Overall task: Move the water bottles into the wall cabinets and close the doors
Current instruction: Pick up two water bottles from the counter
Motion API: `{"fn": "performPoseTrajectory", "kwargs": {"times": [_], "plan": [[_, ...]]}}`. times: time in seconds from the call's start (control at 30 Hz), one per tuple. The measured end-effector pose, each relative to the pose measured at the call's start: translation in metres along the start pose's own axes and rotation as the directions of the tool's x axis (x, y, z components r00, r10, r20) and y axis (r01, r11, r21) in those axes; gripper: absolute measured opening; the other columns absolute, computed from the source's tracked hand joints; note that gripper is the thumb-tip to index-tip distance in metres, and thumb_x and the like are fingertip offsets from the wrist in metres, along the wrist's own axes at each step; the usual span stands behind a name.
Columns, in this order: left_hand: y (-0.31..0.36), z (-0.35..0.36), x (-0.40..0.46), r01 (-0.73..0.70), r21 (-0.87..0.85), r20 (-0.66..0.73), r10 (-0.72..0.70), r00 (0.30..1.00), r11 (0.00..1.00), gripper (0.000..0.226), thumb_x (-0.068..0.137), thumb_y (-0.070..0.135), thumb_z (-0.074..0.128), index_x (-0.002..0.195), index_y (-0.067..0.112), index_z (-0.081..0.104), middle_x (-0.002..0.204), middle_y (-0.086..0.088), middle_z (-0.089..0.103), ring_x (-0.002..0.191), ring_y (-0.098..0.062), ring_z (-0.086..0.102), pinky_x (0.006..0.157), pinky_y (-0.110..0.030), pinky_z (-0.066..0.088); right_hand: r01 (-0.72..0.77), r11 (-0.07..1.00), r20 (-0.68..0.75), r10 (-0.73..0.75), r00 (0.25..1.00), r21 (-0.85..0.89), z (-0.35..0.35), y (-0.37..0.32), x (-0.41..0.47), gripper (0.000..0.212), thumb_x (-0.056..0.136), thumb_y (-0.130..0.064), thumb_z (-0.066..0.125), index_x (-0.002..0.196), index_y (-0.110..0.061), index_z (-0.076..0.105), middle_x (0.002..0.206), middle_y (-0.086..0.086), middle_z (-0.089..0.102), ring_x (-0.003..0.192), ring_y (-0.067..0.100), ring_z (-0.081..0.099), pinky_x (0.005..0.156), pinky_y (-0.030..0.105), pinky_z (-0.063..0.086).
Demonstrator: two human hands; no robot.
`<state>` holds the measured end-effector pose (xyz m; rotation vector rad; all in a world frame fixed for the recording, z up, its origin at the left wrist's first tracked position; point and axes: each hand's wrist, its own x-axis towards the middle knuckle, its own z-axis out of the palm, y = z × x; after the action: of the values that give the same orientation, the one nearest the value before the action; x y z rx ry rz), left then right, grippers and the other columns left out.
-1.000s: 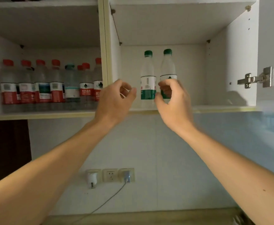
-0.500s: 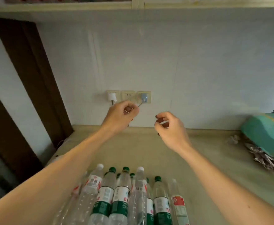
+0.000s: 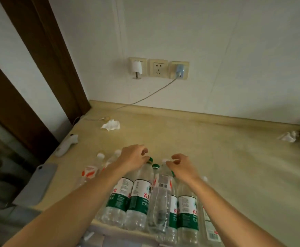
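Your left hand (image 3: 134, 158) and right hand (image 3: 182, 168) hovered low in the middle of the frame, both over the tops of the bottles (image 3: 140, 198). Each hand was loosely curled, the fingers bent in toward the thumb with a narrow gap, and neither had closed on anything yet. The left fingertips sat just beside a green cap (image 3: 150, 159); the right ones were near a white cap (image 3: 164, 160). That shape looked like the set for taking a neck in each hand, two bottles per trip.

The bottles stood packed together at the lower centre, touching side to side, at the near edge of the counter (image 3: 216, 157). Packed so tightly, only their caps and necks were free to take, which would explain why you came in from above and not from the side. Lifting straight up seemed the safest way out, since a sideways pull could tip the neighbours.

Open room lay beyond and to the right of the cluster, where the counter was bare as far as the wall (image 3: 216, 50). To the left it was tighter: a phone (image 3: 38, 184) lay at the left edge and a white gadget (image 3: 66, 144) above it. A tissue (image 3: 111, 125) and a cable (image 3: 151, 94) sat toward the upper left, well apart from your hands. The cabinets were out of view, so I cannot tell how their doors stood.
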<state>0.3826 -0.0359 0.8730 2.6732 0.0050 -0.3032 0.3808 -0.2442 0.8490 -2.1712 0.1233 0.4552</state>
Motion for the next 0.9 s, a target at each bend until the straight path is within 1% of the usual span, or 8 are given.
{"fn": "performPoseTrajectory", "kwargs": {"times": [0.1,0.2,0.33,0.47,0.57,0.67,0.83,0.9], "plan": [[-0.002,0.010,0.017,0.005,0.113,0.029,-0.008,1.000,0.994,0.037,0.101,0.044,0.053,0.130,0.022,0.062,0.126,0.004,0.068,0.118,-0.019,0.060,0.113,-0.041,0.028,-0.059,0.997,0.021,0.058,0.998,0.048,0.008,0.006,0.019,0.046,0.093,-0.042,0.066,0.131,-0.017,0.056,0.105,-0.003,0.061,0.090,0.018,0.066,0.073,0.029,0.050],[-0.003,0.018,0.028,0.029,0.155,0.109,-0.046,0.993,0.987,0.035,0.100,0.051,0.049,0.115,0.025,0.069,0.112,0.003,0.072,0.111,-0.021,0.062,0.113,-0.045,0.022,-0.080,0.995,0.054,0.077,0.996,0.053,0.016,0.007,0.033,0.031,0.092,-0.041,0.066,0.113,-0.020,0.062,0.096,-0.003,0.068,0.084,0.018,0.068,0.071,0.030,0.054],[-0.004,0.025,0.034,0.064,0.115,0.179,-0.084,0.980,0.991,0.036,0.099,0.053,0.049,0.106,0.026,0.072,0.105,0.003,0.072,0.105,-0.021,0.062,0.112,-0.049,0.025,-0.101,0.993,0.150,0.090,0.985,0.068,0.022,0.008,0.040,0.019,0.093,-0.037,0.063,0.094,-0.018,0.067,0.083,-0.002,0.073,0.071,0.011,0.068,0.060,0.024,0.052],[-0.003,0.017,0.036,0.101,-0.076,0.217,-0.082,0.973,0.992,0.030,0.098,0.046,0.057,0.107,0.024,0.076,0.110,0.001,0.074,0.104,-0.023,0.066,0.102,-0.046,0.046,-0.131,0.965,0.214,0.082,0.973,0.225,0.016,0.008,0.039,0.024,0.096,-0.028,0.066,0.089,-0.005,0.067,0.065,0.003,0.064,0.051,0.013,0.054,0.051,0.024,0.042],[0.006,-0.002,0.034,0.077,-0.437,0.117,-0.028,0.993,0.896,0.018,0.100,0.031,0.060,0.102,0.022,0.074,0.099,0.003,0.076,0.097,-0.017,0.072,0.092,-0.040,0.054,-0.094,0.952,0.196,0.037,0.980,0.292,0.002,0.003,0.036,0.025,0.095,-0.026,0.069,0.091,-0.001,0.070,0.066,0.004,0.065,0.054,0.016,0.055,0.052,0.025,0.042],[0.025,-0.031,0.034,-0.004,-0.695,0.007,0.012,1.000,0.719,0.011,0.099,0.025,0.063,0.106,0.024,0.070,0.097,0.006,0.076,0.091,-0.008,0.074,0.087,-0.027,0.057,-0.024,0.949,0.103,-0.010,0.995,0.315,-0.023,-0.013,0.036,0.030,0.092,-0.029,0.072,0.107,-0.004,0.072,0.088,0.007,0.075,0.076,0.021,0.069,0.068,0.032,0.054],[0.061,-0.066,0.041,-0.227,-0.695,-0.242,0.075,0.967,0.682,0.017,0.098,0.017,0.065,0.113,0.024,0.069,0.104,0.005,0.073,0.096,-0.010,0.072,0.089,-0.030,0.059,0.233,0.949,-0.130,-0.209,0.969,0.213,-0.087,-0.050,0.031,0.045,0.084,-0.039,0.080,0.122,-0.018,0.068,0.104,-0.002,0.074,0.092,0.013,0.071,0.081,0.032,0.058],[0.075,-0.071,0.048,-0.304,-0.632,-0.343,0.094,0.935,0.713,0.020,0.096,0.019,0.066,0.114,0.028,0.068,0.106,0.010,0.071,0.100,-0.006,0.068,0.092,-0.027,0.055,0.314,0.939,-0.200,-0.283,0.938,0.143,-0.109,-0.057,0.027,0.039,0.079,-0.041,0.083,0.112,-0.028,0.069,0.098,-0.014,0.072,0.087,-0.001,0.067,0.071,0.016,0.053]]}}
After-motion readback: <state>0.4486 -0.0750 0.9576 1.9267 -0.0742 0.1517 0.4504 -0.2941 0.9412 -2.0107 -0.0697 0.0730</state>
